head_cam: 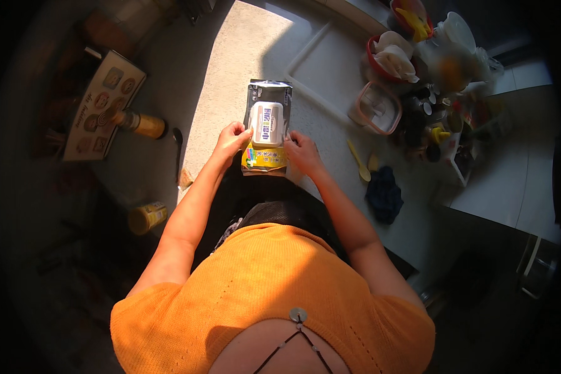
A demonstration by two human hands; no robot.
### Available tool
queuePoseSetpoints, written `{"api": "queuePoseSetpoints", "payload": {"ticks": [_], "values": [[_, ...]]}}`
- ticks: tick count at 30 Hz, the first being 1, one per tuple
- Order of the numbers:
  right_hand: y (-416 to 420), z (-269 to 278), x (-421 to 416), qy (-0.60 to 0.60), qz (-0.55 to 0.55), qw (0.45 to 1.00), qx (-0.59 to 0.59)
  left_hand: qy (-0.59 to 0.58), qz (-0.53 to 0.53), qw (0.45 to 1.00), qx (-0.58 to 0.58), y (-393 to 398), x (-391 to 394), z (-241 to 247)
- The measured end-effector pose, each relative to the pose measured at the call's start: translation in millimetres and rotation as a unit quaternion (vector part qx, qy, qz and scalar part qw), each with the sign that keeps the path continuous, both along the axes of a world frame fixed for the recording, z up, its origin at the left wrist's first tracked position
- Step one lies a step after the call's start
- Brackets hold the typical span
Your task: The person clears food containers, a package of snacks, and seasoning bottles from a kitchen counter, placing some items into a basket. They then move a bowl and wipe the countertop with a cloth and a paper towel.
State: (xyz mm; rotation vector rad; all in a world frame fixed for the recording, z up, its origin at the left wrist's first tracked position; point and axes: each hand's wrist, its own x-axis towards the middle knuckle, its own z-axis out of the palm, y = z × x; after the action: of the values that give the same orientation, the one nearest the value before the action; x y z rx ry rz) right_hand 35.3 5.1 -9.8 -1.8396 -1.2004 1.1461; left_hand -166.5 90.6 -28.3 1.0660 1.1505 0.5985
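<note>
A black and yellow wet-wipes packet (pixel 263 161) with a white plastic flip lid (pixel 267 124) is held upright or tilted at the counter's front edge; which of the two is unclear. The lid is closed and bears writing. My left hand (pixel 233 141) pinches the packet's left edge beside the lid, thumb on its front. On the opposite edge, my right hand (pixel 303 152) grips it with curled fingers. The packet's foil top reaches over the pale speckled counter (pixel 229 61), part of which is in bright sun.
On the right lie a yellow spoon (pixel 359 161) and a dark blue cloth (pixel 384 195), near a clear lidded container (pixel 378 108) and a red bowl (pixel 392 57) with pale contents. Leftward are a jar with orange contents (pixel 147 125), a black spoon (pixel 177 149), a yellow-labelled jar (pixel 148 218) and a printed box (pixel 104 107).
</note>
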Motion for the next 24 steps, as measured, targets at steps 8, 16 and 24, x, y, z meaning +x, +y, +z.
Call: {"api": "queuePoseSetpoints", "payload": {"ticks": [8, 16, 24], "values": [[46.6, 34.1, 40.5, -0.229, -0.022, 0.968, 0.101, -0.140, -0.066, 0.978, -0.137, -51.5, 35.9, -2.3], [106.6, 27.9, -32.5, 0.090, 0.021, 0.972, 0.215, -0.162, -0.056, 0.966, -0.195, -54.9, 24.6, -0.4], [76.0, 5.3, -92.6, -0.207, 0.167, 0.925, 0.271, -0.169, 0.265, 0.936, -0.156, -20.2, -53.3, -24.3]]}}
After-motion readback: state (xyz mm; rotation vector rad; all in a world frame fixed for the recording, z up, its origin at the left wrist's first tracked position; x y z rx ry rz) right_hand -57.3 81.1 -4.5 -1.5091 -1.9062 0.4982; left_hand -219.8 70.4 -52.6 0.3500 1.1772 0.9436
